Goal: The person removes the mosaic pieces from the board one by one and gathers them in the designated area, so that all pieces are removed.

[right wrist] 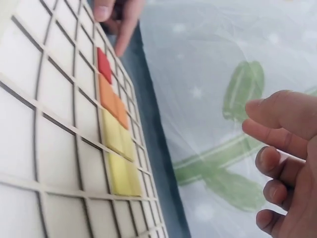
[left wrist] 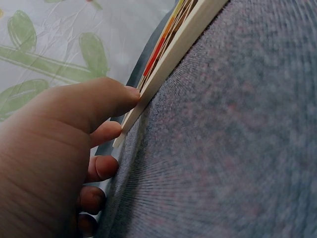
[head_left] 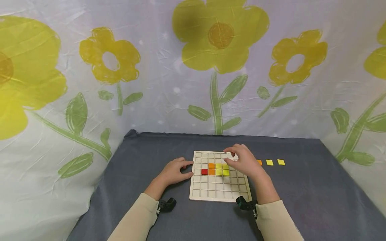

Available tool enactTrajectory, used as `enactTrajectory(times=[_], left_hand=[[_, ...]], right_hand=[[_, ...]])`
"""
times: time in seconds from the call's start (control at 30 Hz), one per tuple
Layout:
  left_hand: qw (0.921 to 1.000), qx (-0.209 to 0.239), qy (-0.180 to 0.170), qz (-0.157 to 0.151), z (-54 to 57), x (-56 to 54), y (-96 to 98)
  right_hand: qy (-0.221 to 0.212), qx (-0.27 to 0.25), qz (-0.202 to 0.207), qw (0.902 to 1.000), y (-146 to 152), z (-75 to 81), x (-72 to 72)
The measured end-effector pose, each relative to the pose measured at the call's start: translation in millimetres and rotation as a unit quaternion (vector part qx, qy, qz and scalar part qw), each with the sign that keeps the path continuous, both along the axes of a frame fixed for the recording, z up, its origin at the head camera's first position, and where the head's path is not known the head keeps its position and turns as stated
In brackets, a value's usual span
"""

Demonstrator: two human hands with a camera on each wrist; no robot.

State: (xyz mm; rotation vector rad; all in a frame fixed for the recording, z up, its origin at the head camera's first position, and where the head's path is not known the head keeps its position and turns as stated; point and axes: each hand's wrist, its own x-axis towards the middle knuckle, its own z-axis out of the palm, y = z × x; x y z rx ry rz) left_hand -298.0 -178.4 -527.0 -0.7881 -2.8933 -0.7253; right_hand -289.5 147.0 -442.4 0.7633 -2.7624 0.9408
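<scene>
A pale wooden grid board point(head_left: 208, 194) lies on the dark cloth. In its middle squares sit a red tile point(head_left: 204, 171), two orange tiles point(head_left: 211, 172) and several yellow tiles point(head_left: 222, 169), grouped side by side. My left hand point(head_left: 175, 172) rests at the board's left edge, thumb and fingertips against its side; the left wrist view shows the thumb point(left wrist: 126, 94) on the wooden rim. Above the upper right part of the board hovers my right hand point(head_left: 242, 160). Its thumb and index finger are apart in the head view, with nothing between them.
To the right of the board an orange tile point(head_left: 259, 162), partly hidden by my right hand, and two loose yellow tiles point(head_left: 269, 162) lie in a row on the dark cloth point(head_left: 301, 194). A flower-printed curtain point(head_left: 163, 100) hangs behind and at the sides.
</scene>
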Motion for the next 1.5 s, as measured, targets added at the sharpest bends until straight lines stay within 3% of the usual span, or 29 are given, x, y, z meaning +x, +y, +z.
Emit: enactTrajectory(times=[0.43,0.77,1.2,1.5], left_hand=[[1.0,-0.001,0.003,-0.005,1.2,-0.5,-0.3],[1.0,-0.004,-0.005,0.006,0.0,-0.4,-2.1],[1.0,0.001,0.005,-0.003,-0.3,-2.2,-0.7],[1.0,-0.006,0.004,-0.005,-0.9,-2.0,-1.1]], right_hand=[[-0.035,0.069,0.017,0.9969,-28.0,-24.5,-6.0],[-0.044,0.164,-0.003,0.9856,-44.3,-42.6,-8.8],[0.0,0.151,-0.011,0.9885,-48.5,-51.3,-12.0],[0.044,0.133,-0.047,0.989,-54.9,-49.7,-10.3]])
